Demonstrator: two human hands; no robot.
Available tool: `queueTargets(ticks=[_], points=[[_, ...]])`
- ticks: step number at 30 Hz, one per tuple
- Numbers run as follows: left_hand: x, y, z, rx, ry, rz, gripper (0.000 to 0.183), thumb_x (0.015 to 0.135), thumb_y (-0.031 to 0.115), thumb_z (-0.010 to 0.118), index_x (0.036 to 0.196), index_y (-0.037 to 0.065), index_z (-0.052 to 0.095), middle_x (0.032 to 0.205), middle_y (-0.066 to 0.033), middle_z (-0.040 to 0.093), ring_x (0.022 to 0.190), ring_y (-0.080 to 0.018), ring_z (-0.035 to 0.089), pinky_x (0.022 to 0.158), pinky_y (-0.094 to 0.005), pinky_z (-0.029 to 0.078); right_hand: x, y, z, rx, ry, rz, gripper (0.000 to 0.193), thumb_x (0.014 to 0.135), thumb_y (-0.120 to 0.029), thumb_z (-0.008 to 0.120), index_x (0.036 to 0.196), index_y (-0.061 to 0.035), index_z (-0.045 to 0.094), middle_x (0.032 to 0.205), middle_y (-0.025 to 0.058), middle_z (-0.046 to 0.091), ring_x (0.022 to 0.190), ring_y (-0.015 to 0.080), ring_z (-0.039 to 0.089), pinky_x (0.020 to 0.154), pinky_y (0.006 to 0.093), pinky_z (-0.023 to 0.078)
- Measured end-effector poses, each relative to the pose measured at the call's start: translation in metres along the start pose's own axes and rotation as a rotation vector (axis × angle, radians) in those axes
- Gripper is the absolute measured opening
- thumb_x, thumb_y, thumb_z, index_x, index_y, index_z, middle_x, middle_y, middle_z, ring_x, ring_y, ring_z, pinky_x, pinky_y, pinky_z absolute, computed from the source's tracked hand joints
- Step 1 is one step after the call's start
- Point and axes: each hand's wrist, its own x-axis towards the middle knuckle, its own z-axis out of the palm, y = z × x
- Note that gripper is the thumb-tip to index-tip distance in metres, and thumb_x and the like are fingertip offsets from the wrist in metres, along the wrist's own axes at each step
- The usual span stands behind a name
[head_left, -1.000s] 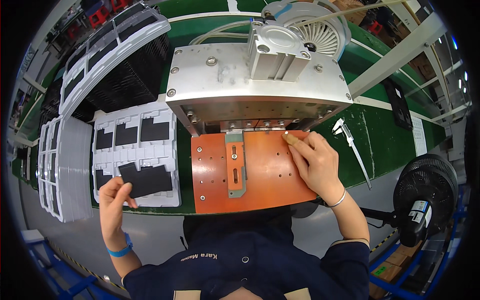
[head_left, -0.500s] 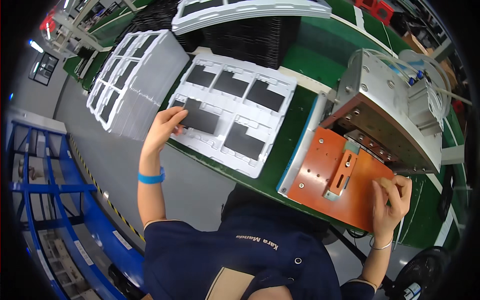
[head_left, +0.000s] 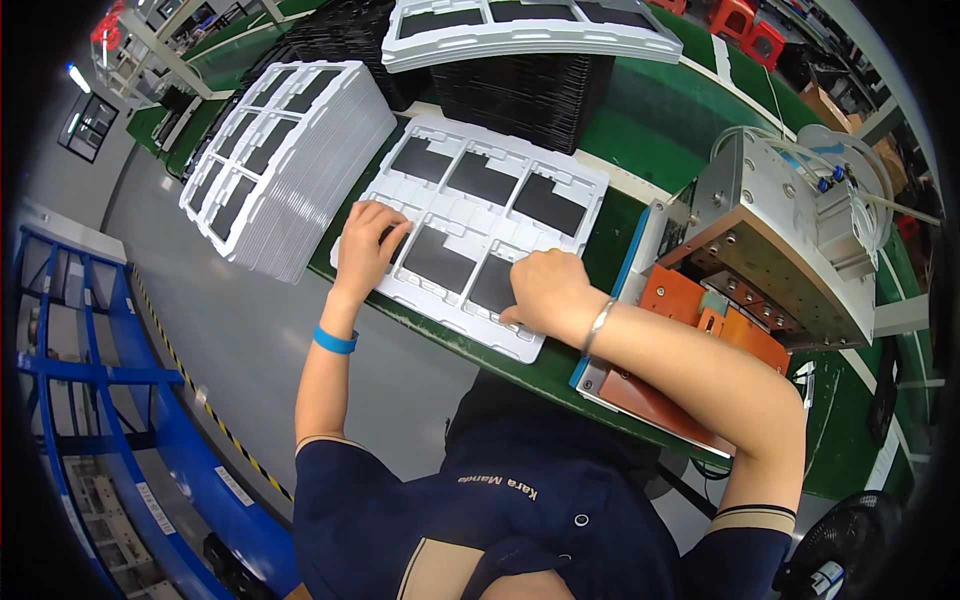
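Middle card: I see a black card (head_left: 438, 260) lying flat in the middle pocket of the tray's near row; its long axis follows the tray's long side, and its stepped notch points to the far right.
Tray: the white tray (head_left: 445, 308) rests at the front edge of the green tabletop (head_left: 640, 120), left of the metal press (head_left: 760, 190), its long side running parallel to that edge.
Left hand: from my end, the left hand (head_left: 370, 240) has bent fingers at the tray's left edge, over the near-left pocket; I cannot tell whether it grips anything.
Right hand: the right hand (head_left: 552, 287) is curled over the tray's right edge, partly covering the near-right card (head_left: 490, 285); its fingertips are hidden from me, so I cannot tell if they are together or on something.
Change: half a second ago I had the left hand holding a card above the tray and the right hand beside the orange plate (head_left: 670, 295); now both are at the tray.
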Motion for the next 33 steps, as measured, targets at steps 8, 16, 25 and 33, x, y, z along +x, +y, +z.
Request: queueTargets(ticks=[8,16,25,33], points=[[0.018,-0.007,0.0,0.164,-0.13,0.216,0.019,0.085,0.02,0.072,0.075,0.004,0.067,0.079,-0.0053,0.061,0.085,-0.0265,0.053,0.086,-0.0412,0.043,0.009,0.0,0.011,0.087,0.034,0.114,0.041,0.069,-0.032,0.087,0.085,0.0014,0.069,0.084,0.0189,0.072,0.084,0.0342,0.071,0.074,0.0417,0.057],[0.061,0.003,-0.006,0.174,-0.061,0.366,0.032,0.085,0.024,0.072,0.061,0.005,0.064,0.063,-0.0039,0.057,0.078,-0.0253,0.052,0.089,-0.0421,0.042,-0.03,0.022,-0.02,0.487,0.329,-0.087,0.021,0.075,-0.01,0.08,0.089,-0.0013,0.066,0.083,0.0202,0.07,0.083,0.0348,0.07,0.071,0.0435,0.053],[0.084,0.088,0.088,-0.004,-0.208,0.398,0.03,0.089,0.03,0.069,0.07,0.007,0.067,0.068,-0.0051,0.062,0.085,-0.0263,0.054,0.091,-0.043,0.041,-0.209,0.064,-0.049,1.026,0.5,0.21,0.03,0.075,0.003,0.082,0.101,0.0067,0.068,0.094,0.0091,0.074,0.088,0.0136,0.071,0.077,0.0244,0.057],[0.106,0.168,0.036,-0.125,0.006,0.494,0.015,0.081,0.011,0.074,0.077,0.006,0.061,0.077,-0.0062,0.055,0.081,-0.0291,0.055,0.099,-0.0487,0.04,-0.276,0.11,0.011,0.904,0.752,0.477,0.021,0.082,0.0,0.075,0.103,0.0019,0.073,0.1,0.0078,0.072,0.082,0.0117,0.065,0.065,0.0231,0.049]])
